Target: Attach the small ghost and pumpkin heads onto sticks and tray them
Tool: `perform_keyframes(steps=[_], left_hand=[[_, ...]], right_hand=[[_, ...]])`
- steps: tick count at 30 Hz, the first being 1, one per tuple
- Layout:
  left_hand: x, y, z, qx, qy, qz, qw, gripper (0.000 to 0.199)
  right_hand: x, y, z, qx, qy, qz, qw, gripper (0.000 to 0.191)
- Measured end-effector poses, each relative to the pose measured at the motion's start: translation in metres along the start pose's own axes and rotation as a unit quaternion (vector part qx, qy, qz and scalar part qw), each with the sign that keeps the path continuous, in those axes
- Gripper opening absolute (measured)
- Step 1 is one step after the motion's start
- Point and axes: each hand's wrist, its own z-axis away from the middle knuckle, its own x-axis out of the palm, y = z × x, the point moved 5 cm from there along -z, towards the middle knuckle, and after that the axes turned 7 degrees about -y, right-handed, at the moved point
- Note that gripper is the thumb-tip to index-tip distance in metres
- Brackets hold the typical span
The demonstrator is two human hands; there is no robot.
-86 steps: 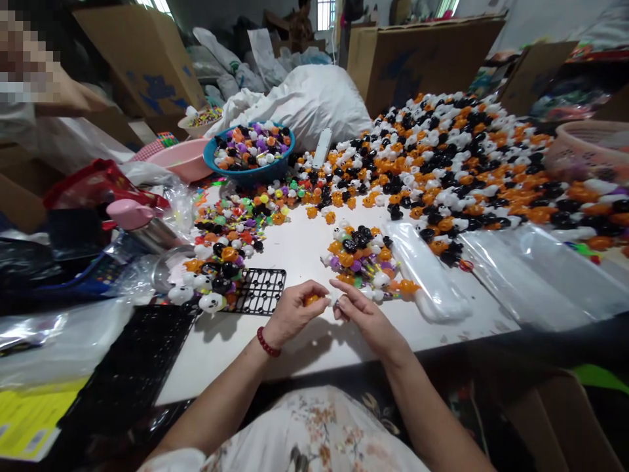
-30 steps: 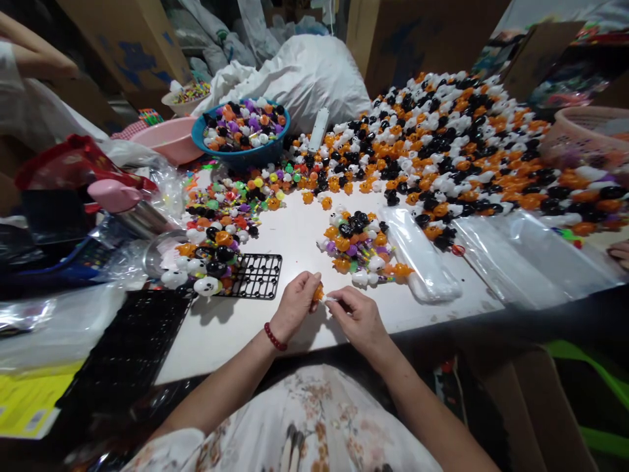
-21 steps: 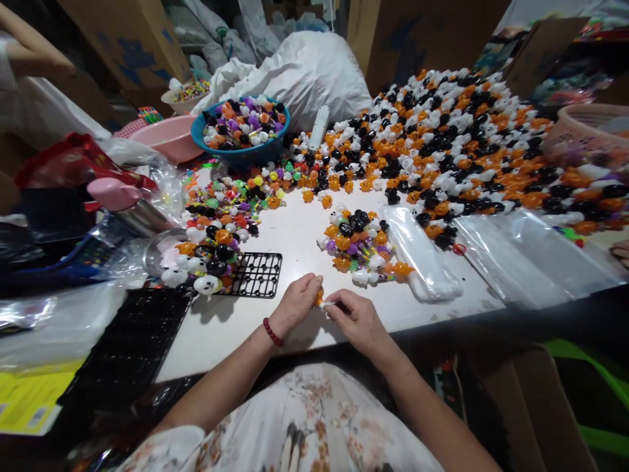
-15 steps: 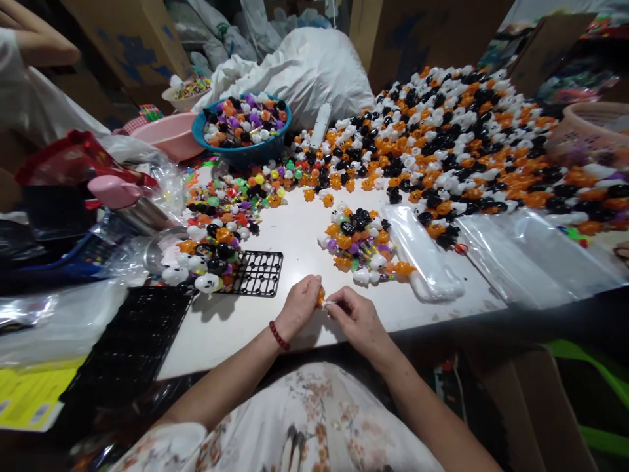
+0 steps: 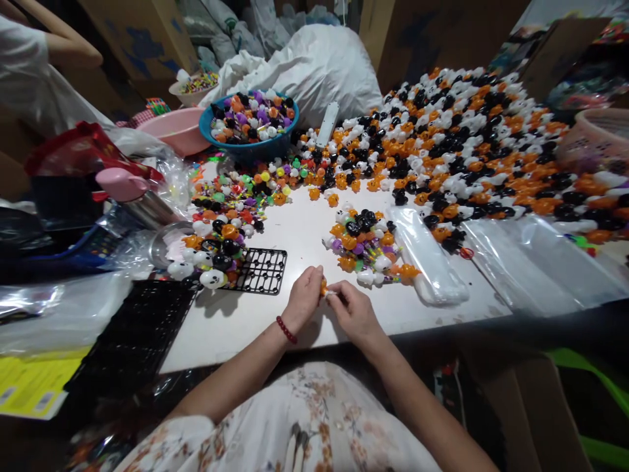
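Observation:
Over the white table's front edge, my left hand [image 5: 303, 299] is closed round a small orange plastic figure [image 5: 323, 287], which looks like a pumpkin piece. My right hand [image 5: 354, 311] pinches a small whitish part at the figure's lower end; its kind is too small to make out. Just beyond the hands lies a pile of finished-looking sticks with orange, white, black and purple heads [image 5: 366, 246]. Left of my hands, a black plastic grid [image 5: 265, 272] holds similar sticks topped by white skull-like, orange and black heads [image 5: 212, 279].
A large heap of orange, black and white figures [image 5: 462, 144] covers the back right. A blue basin [image 5: 250, 149] of small pieces stands at the back left. Clear plastic bags [image 5: 427, 262] lie to the right. A pink-lidded flask [image 5: 147, 196] leans at left, near another person's arm [image 5: 73, 49].
The view has shifted slightly, so the table appears a little farther right. Both hands stay together on the orange figure, with the right fingers slightly closer to it.

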Motion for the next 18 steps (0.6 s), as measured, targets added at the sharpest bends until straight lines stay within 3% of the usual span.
perform_keyframes(steps=[4,6,11,13,16,18], left_hand=[[-0.001,-0.007,-0.005,-0.04,-0.024,0.178,0.983,0.042],[-0.003,-0.009,-0.006,-0.047,-0.012,0.216,0.975,0.045],[-0.004,-0.019,0.004,-0.069,0.015,0.213,0.975,0.052],[-0.006,-0.025,0.011,-0.089,0.018,0.195,0.977,0.055],[-0.033,-0.031,-0.008,-0.131,0.06,0.162,0.976,0.059],[-0.074,-0.012,-0.043,-0.09,0.089,0.128,0.984,0.049]], right_hand=[[0.001,0.011,-0.007,0.024,-0.021,-0.093,0.995,0.044],[0.001,0.014,-0.008,0.018,-0.001,-0.077,0.997,0.056],[-0.001,0.004,-0.005,-0.053,0.019,0.038,0.998,0.026],[-0.001,-0.005,0.002,-0.078,0.002,0.042,0.996,0.026],[0.008,0.002,-0.005,-0.062,0.002,0.026,0.998,0.026],[0.019,0.014,-0.042,-0.02,0.065,0.016,0.998,0.025]])
